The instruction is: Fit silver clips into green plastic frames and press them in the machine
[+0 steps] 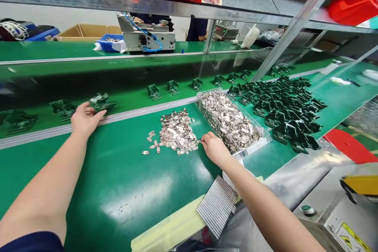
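At the left, my left hand [84, 120] pinches a small green circuit board [99, 101] above the strip between the bench and the conveyor belt. My right hand [215, 147] is closed at the right edge of a loose pile of small silvery metal pieces [177, 132]. Its fingertips are pressed together by the pile, and what they hold, if anything, is too small to make out. Just beyond that hand stands a clear plastic tray [267, 139] filled with the same metal pieces. A large heap of green circuit boards [288, 106] lies to the right of the tray.
Several boards [173, 86] stand spaced along the green belt [126, 96]. A ridged metallic block [217, 204] lies by the near edge, beside yellow tape [171, 226]. A metal shelf post [301, 23] slants down at the right. A machine [333, 212] stands at lower right.
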### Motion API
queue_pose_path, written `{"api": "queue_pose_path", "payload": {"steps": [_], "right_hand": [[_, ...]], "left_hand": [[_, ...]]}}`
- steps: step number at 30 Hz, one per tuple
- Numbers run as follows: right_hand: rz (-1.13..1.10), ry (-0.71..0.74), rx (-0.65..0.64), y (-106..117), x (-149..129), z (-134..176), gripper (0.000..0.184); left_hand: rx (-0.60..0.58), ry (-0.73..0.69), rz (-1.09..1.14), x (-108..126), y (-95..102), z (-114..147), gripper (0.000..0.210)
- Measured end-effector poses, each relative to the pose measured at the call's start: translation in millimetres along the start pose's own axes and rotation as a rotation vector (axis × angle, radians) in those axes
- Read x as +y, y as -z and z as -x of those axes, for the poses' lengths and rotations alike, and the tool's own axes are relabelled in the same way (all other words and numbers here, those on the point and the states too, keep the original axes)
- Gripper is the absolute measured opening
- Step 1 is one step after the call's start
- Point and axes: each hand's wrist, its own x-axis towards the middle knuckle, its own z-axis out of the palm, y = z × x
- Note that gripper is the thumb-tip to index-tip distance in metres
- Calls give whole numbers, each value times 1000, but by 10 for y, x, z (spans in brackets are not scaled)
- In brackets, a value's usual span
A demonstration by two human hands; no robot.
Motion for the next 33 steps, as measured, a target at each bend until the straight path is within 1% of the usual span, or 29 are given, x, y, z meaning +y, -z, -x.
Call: {"api": "queue_pose_path", "payload": {"steps": [1,3,5,9,12,15,17,19,21,22,24,27,30,33], "right_hand": [[18,11,-8,10,-14,14,15],[48,38,-17,29,-43,44,13],[70,55,-17,42,-61,73,13],[76,42,-18,55,-32,111,9],[64,28,-38,67,-6,132,5],[76,0,-50,78,-24,145,7],[95,-24,-60,81,-47,143,9],[112,-34,-72,80,-65,141,9],[128,-27,-75,75,-72,146,9],[136,-20,-72,70,-72,152,10],[149,-3,-58,56,-70,169,12],[166,25,-33,28,-64,199,13],[174,52,-8,-1,-57,215,14],[167,63,6,-29,-43,209,16]], "left_hand": [[-45,-12,27,-3,-7,65,63],[-153,-36,50,8,-8,185,65],[-197,-52,50,37,10,273,71],[-241,-73,30,131,55,365,84],[-243,-73,21,262,-4,440,97],[-207,-62,13,452,-201,516,100],[-168,-41,9,583,-367,533,94],[-133,-10,17,686,-505,525,84],[-114,13,51,743,-576,520,74],[-111,14,79,753,-580,530,70],[-128,-14,158,738,-521,600,68],[-232,-98,296,651,-277,834,70],[-417,-158,374,536,79,1126,77],[-701,-170,363,444,427,1310,83]]}}
